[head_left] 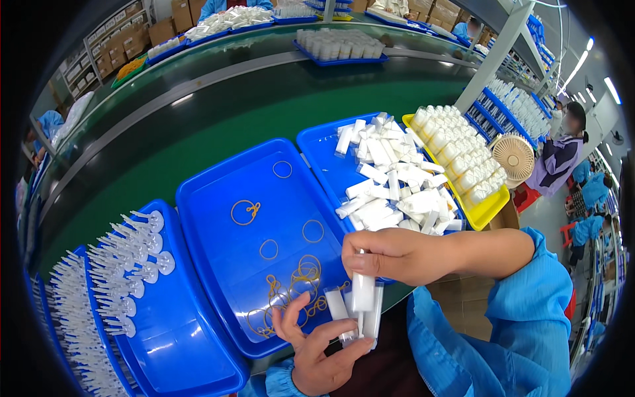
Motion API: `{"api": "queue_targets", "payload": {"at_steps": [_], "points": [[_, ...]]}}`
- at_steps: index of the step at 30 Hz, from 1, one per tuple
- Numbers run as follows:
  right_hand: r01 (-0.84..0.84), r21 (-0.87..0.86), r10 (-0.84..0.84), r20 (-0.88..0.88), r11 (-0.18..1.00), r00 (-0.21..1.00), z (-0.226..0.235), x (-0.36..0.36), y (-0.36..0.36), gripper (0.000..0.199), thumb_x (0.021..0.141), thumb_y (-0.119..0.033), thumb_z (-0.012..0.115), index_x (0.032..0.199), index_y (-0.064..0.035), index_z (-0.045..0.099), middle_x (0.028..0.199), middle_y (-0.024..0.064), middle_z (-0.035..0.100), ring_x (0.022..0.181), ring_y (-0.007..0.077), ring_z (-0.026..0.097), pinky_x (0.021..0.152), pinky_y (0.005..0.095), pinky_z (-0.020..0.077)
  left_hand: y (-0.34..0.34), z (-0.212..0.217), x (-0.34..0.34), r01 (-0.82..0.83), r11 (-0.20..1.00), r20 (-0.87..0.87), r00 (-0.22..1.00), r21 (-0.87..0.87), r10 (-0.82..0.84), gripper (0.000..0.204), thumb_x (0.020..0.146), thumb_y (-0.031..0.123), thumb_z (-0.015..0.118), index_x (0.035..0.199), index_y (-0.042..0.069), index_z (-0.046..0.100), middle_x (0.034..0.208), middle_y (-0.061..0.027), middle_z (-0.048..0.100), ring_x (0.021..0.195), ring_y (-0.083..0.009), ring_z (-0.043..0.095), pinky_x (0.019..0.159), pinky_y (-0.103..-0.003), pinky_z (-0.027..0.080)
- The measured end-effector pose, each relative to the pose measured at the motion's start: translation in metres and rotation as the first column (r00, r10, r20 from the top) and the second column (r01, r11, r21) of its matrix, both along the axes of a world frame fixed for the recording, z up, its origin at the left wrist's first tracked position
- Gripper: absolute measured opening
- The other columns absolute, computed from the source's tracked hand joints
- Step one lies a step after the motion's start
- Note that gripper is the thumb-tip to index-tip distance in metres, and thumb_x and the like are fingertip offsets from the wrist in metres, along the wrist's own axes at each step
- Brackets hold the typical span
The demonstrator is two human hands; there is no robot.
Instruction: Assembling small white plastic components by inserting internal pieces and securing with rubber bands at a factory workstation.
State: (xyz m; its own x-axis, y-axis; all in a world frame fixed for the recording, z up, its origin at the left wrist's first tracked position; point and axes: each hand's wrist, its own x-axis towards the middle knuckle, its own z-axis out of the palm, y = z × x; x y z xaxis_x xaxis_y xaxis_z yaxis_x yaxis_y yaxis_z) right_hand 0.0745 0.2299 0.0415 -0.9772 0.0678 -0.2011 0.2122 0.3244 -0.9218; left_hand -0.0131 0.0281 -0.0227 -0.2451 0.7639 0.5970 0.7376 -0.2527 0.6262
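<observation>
At the front, my left hand (324,357) pinches the lower part of a small bundle of white pieces in clear sleeves (337,308), with its other fingers raised. My right hand (397,255) is closed on the top of one white sleeved piece (362,291) standing upright against that bundle. Just beyond the left fingers, a blue tray (218,245) holds tan rubber bands (307,268), some tangled and a few lying singly. Past my right hand, a heap of similar white pieces (390,159) fills much of another blue tray (324,149).
On the left, blue trays (175,344) hold white stemmed parts with round clear bases (155,245). A yellow tray (496,210) of white capped pieces stands at right, beside a metal post (493,59) and a fan (513,159). A green conveyor belt (198,132) runs behind; people sit nearby.
</observation>
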Motion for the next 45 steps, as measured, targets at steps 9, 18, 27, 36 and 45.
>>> {"api": "queue_targets", "payload": {"at_steps": [9, 18, 27, 36, 45], "points": [[-0.139, 0.201, 0.169, -0.136, 0.970, 0.976, -0.001, 0.012, -0.040, 0.014, 0.091, -0.019, 0.045, 0.088, -0.0070, 0.051, 0.086, 0.0087, 0.054, 0.082, 0.0274, 0.051, 0.074, 0.0396, 0.0312, -0.008, -0.012, 0.004, -0.191, 0.962, 0.023, 0.981, 0.196, 0.190, 0.049, 0.075, 0.038, 0.069, 0.113, 0.019, 0.045, 0.117, -0.0199, 0.042, 0.110, -0.0454, 0.042, 0.091, -0.059, 0.032], [-0.228, 0.334, 0.371, -0.473, 0.915, 0.799, 0.006, 0.031, -0.073, 0.013, 0.081, -0.017, 0.060, 0.088, -0.0074, 0.060, 0.089, 0.0055, 0.055, 0.091, 0.0233, 0.052, 0.074, 0.0389, 0.0313, -0.021, -0.015, 0.010, 0.532, 0.768, 0.842, 0.172, 0.357, -0.511, 0.099, 0.056, 0.022, 0.087, 0.133, 0.009, 0.026, 0.124, -0.0157, 0.039, 0.102, -0.0246, 0.052, 0.085, -0.037, 0.043], [-0.024, 0.377, 0.230, -0.512, 0.926, 0.827, -0.031, -0.021, -0.058, 0.022, 0.080, -0.024, 0.063, 0.099, -0.0133, 0.061, 0.101, 0.0025, 0.050, 0.092, 0.0204, 0.048, 0.077, 0.0367, 0.0297, -0.037, -0.023, -0.004, 0.629, 0.746, 0.975, -0.109, 0.218, -0.193, 0.054, 0.070, 0.010, 0.075, 0.112, 0.005, 0.042, 0.077, -0.0068, 0.054, 0.070, -0.0186, 0.058, 0.061, -0.029, 0.048], [0.151, 0.822, 0.206, -0.308, 0.549, 0.929, -0.094, -0.053, -0.051, 0.018, 0.070, -0.015, 0.062, 0.086, -0.0085, 0.058, 0.091, 0.0040, 0.051, 0.093, 0.0209, 0.047, 0.077, 0.0384, 0.0307, -0.041, -0.021, -0.011, 0.195, 0.964, 0.982, 0.008, 0.183, -0.188, 0.031, 0.070, -0.010, 0.059, 0.092, 0.002, 0.040, 0.068, -0.0118, 0.050, 0.057, -0.0228, 0.056, 0.048, -0.029, 0.047], [0.259, 0.702, 0.211, -0.507, 0.663, 0.836, -0.032, -0.035, -0.048, 0.014, 0.071, -0.011, 0.062, 0.084, -0.0102, 0.058, 0.082, 0.0025, 0.055, 0.089, 0.0203, 0.051, 0.075, 0.0367, 0.0316, -0.015, -0.003, -0.013, -0.142, 0.989, 0.976, 0.216, 0.041, -0.009, 0.025, 0.071, -0.013, 0.056, 0.089, 0.001, 0.044, 0.100, -0.0164, 0.051, 0.062, -0.0171, 0.058, 0.048, -0.023, 0.046]]}}
